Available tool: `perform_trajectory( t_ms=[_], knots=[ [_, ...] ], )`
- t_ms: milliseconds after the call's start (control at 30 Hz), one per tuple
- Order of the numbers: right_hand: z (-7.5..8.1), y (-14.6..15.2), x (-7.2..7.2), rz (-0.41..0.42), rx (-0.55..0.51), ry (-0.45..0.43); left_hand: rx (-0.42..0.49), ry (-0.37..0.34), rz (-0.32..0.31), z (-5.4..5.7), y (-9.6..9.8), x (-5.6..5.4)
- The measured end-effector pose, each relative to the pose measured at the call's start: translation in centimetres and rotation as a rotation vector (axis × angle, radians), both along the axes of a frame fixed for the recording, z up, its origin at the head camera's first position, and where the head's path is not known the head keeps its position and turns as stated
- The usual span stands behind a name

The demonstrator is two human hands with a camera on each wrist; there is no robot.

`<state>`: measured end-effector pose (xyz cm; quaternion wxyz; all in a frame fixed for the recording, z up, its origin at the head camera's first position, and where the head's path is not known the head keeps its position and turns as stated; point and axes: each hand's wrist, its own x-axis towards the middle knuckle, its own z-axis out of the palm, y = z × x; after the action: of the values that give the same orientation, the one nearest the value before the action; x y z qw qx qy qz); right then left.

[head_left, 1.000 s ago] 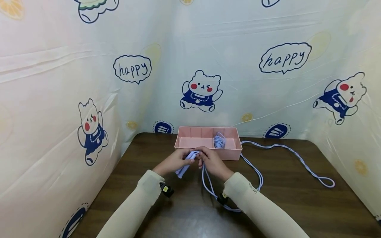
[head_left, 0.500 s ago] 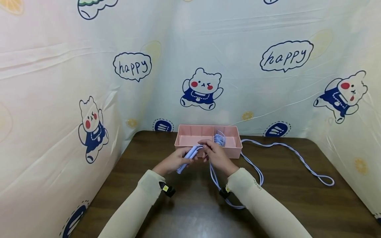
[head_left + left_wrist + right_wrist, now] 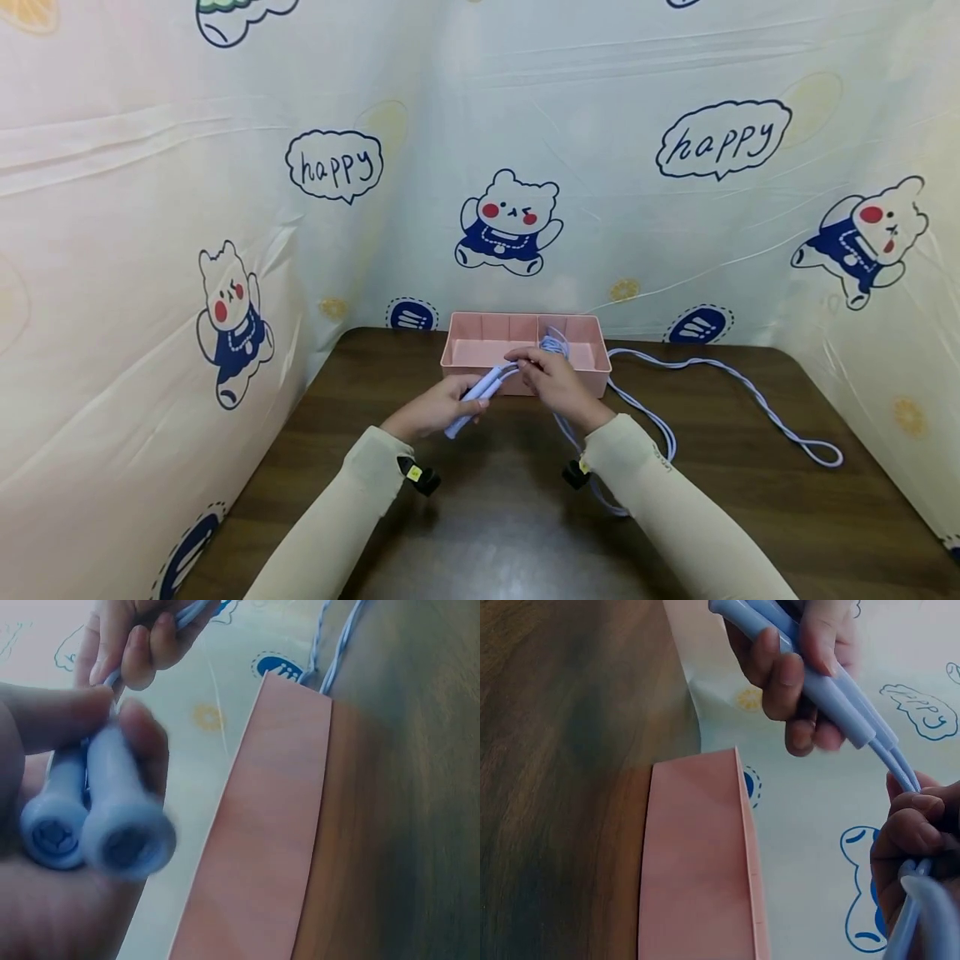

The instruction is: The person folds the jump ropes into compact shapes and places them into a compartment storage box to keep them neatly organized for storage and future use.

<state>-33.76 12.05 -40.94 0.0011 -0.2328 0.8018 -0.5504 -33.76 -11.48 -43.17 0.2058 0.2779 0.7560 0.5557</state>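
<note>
While clasping both blue handles point(image 3: 486, 385) in the left-hand grip point(image 3: 442, 404), pinches their cord point(image 3: 895, 766) in the right-hand grip point(image 3: 558, 383), near the pink box point(image 3: 487, 325) on the brown table point(image 3: 480, 542); beyond, faces patterned cloth point(image 3: 600, 200) with two bubbles point(image 3: 334, 167) reading "happy".

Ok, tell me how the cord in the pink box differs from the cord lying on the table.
The boxed cord is wound into a compact bundle; the table cord lies loose in long bends, with a loop at its right end.

The boxed cord sits in the smaller, right-hand compartment of the pink box; the table cord trails over the table, outside the box.

Both are pale lilac-blue.
</note>
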Motion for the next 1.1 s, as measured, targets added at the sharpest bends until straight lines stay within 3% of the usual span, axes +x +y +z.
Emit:
perform_trajectory(
  t_ms=[167, 333, 533, 633, 800, 933, 1100],
  knots=[
    [0.2, 0.2, -0.1, -0.023, -0.027, 0.037, 0.067, -0.077, -0.100, 0.2, 0.2, 0.3],
    [0.5, 0.9, -0.3, -0.016, 0.003, 0.084, 0.103, -0.077, -0.088, 0.5, 0.2, 0.8],
    [0.9, 3.1, -0.7, 0.122, 0.106, 0.093, 0.274, -0.159, -0.098, 0.9, -0.7, 1.3],
    [0.8, 4.6, -0.8, 0.160, 0.189, 0.083, 0.366, -0.183, -0.051, 1.1, -1.2, 1.4],
    [0.8, 6.4, -0.6, 0.086, 0.328, 0.156, 0.440, -0.201, 0.027, 1.2, -1.4, 1.5],
    [0.9, 6.6, -0.5, 0.041, 0.373, 0.264, 0.501, -0.233, 0.027, 1.2, -1.1, 1.4],
    [1.0, 6.5, -0.3, 0.013, 0.376, 0.322, 0.561, -0.316, 0.029, 1.3, -0.9, 1.4]
  ],
)
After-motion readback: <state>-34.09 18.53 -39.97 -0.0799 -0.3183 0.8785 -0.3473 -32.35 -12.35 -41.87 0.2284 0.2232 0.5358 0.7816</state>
